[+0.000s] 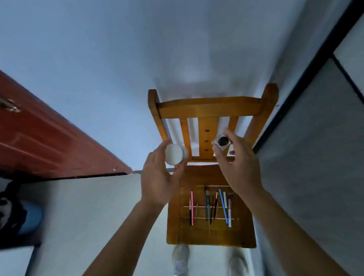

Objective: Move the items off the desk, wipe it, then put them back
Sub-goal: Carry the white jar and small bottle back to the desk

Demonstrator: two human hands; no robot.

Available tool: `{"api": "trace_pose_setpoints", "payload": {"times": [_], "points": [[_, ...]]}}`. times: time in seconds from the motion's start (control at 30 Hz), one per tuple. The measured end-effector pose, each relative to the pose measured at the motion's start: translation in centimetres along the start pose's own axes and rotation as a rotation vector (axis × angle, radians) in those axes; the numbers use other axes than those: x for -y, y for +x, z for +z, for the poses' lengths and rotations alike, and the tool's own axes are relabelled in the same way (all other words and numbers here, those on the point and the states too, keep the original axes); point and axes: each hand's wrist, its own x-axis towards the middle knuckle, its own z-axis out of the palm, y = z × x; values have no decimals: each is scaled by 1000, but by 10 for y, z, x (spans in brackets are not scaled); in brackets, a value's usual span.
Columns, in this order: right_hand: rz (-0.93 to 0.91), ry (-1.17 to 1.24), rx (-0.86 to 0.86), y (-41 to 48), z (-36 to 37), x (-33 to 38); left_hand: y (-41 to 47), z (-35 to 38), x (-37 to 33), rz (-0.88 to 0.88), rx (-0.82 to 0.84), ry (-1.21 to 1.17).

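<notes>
My left hand (pixel 158 178) grips a round white jar (pixel 174 154) above the back of a wooden chair seat (pixel 207 237). In my right hand (pixel 239 168) is a small square clear container with a black round centre (pixel 222 142), pinched between thumb and fingers. Both items are held over the chair, in front of its backrest (pixel 209 111). Several pens, pencils and brushes (pixel 211 207) lie in rows on the seat below my hands. The desk is not in view.
A red-brown door (pixel 32 135) stands at the left, and a dark bag (pixel 5 212) lies on the floor beside it. A grey panel with black framing (pixel 319 141) runs along the right. My feet in pale shoes (pixel 181 265) stand before the chair.
</notes>
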Motion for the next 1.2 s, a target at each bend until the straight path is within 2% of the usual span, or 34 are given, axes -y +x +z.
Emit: {"api": "trace_pose_setpoints", "payload": {"times": [0.17,0.3,0.43,0.57,0.67,0.87,1.07,1.2], "points": [[-343,75,133,4,-17,143,-42,-160,-18,-73,-320,184],[-645,236,231,-26,-8,255,-107,-275,-15,-185,-633,253],[-873,383,285,-94,30,363,-204,-377,7,-323,-794,355],[-1050,547,341,-203,89,466,-328,-465,40,-502,-890,476],[-1140,640,423,-300,133,533,-424,-528,65,-634,-983,583],[-1227,670,746,-463,191,618,-568,-623,102,-819,-1124,667],[-1299,664,854,-535,252,676,-623,-667,152,-923,-1231,690],[-1299,684,899,-566,313,718,-636,-696,207,-963,-1221,693]]}}
